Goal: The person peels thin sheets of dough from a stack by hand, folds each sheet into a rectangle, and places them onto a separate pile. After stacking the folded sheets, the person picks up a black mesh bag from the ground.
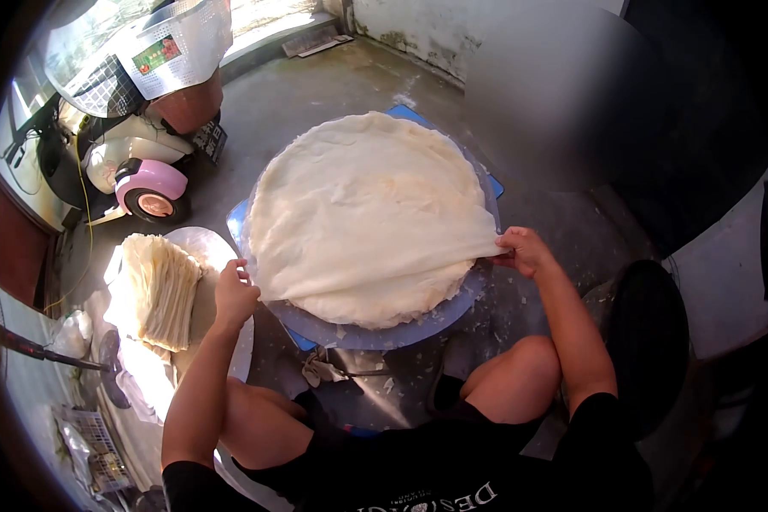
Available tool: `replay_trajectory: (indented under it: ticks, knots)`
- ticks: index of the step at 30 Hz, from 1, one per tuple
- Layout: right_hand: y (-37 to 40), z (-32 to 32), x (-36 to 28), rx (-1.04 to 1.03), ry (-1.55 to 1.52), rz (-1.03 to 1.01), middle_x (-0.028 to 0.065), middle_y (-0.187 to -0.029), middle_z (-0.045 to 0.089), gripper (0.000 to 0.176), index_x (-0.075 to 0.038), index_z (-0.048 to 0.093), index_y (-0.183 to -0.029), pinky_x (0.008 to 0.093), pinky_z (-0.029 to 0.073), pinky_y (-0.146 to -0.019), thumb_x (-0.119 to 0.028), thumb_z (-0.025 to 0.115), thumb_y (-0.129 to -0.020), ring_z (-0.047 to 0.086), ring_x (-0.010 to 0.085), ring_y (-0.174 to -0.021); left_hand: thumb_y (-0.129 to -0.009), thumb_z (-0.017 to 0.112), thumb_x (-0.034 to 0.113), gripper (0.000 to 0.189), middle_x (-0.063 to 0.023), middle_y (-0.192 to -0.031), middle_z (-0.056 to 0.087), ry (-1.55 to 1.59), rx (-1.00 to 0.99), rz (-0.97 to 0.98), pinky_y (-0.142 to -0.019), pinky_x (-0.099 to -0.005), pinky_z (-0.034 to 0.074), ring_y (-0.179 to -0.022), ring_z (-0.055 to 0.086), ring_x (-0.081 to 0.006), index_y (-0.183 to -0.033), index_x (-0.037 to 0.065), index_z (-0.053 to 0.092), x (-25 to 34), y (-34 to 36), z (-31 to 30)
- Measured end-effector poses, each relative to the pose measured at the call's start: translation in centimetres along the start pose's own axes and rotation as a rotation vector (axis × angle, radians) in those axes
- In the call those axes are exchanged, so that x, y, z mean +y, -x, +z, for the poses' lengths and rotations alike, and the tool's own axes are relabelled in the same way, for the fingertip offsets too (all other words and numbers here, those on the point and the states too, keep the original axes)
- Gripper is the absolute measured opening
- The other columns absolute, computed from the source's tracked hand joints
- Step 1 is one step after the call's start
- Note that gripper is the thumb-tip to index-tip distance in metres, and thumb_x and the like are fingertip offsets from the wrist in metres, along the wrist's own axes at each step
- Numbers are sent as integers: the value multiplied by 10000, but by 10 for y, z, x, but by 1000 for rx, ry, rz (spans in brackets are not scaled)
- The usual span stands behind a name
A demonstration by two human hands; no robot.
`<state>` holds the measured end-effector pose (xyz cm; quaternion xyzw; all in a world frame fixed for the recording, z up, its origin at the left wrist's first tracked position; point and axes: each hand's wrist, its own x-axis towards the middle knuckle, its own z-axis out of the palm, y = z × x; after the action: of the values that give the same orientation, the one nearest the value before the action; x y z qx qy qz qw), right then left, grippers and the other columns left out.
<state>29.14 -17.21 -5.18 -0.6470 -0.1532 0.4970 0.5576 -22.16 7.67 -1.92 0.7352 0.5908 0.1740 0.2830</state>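
Black shirt (520, 452), seemingly lettered "DES", label (157, 55) on white basket (200, 38), illegible

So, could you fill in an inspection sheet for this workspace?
Surface: round board, low over the floor, bearing a pile of pale round sheets.
Job's things: top sheet, lower edge drawn into folds; folded stack at left.
Clutter: pale scraps on the floor near the board.
Hands: right pinches the top sheet's edge; left is at the opposite edge, grip unclear.
Cables: thin yellow cord, far left.
Surroundings: stained wall, white basket; upper right blurred.
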Motion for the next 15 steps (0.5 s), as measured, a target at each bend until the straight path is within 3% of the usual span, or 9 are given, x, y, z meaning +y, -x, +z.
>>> replay_trajectory:
  ticks: [2,4,6,10,15]
  knots:
    - [9,13,-8,47,4,-43,124,-933,691,164,-26,629,-1003,388,605,-688,-95,678,-863,692,252,-731,-727,696,6,606,-194,-1198,595,-97,174,494,-983,-419,484,-1132,602,-337,-1308,20,526,31,13,14]
    - [12,14,-11,91,28,-79,119,-930,690,168,-31,622,-1010,389,604,-686,-88,676,-861,693,250,-729,-755,688,30,630,-227,-1362,522,-70,-65,636,-1090,-439,402,-1284,496,-381,-1357,14,503,99,38,20]
    - [4,7,-11,33,30,5,99,-913,682,178,-42,615,-1018,376,599,-671,-90,676,-858,686,229,-728,-790,717,71,714,-218,-1480,433,-164,-148,818,-1143,-436,367,-1382,418,-370,-1438,15,422,131,50,61]
    - [11,17,-32,4,14,25,78,-909,677,170,-55,623,-1009,356,587,-642,-98,681,-856,677,200,-737,-848,704,204,770,-233,-1545,355,-71,-390,954,-1205,-420,271,-1449,325,-368,-1482,-34,336,171,74,153]
    - [40,97,-77,-92,181,-182,34,-886,660,153,-68,641,-974,332,570,-604,-122,706,-846,655,160,-728,-858,699,272,771,-255,-1531,359,-89,-415,882,-1209,-436,258,-1458,311,-370,-1459,-56,343,174,95,186]
